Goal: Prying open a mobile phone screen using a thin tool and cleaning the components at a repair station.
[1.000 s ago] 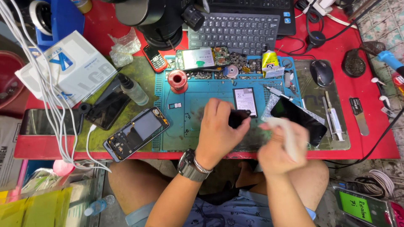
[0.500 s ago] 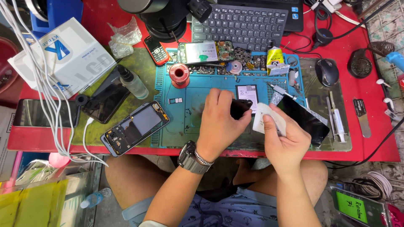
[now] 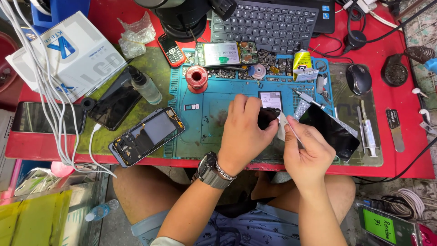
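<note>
Left hand [image 3: 246,132] grips a small black part [image 3: 267,116]; right hand [image 3: 309,148] pinches a white wipe [image 3: 283,126] against it, both over the blue rubber work mat [image 3: 205,123], near its front edge.

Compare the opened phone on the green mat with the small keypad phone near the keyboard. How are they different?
The opened phone is larger than the keypad phone. The opened phone has no back cover, so inner parts and frame show; the keypad phone is closed, with red edges and buttons. A white cable runs to the opened phone; none reaches the keypad phone. Both lie flat, away from both hands.
</note>
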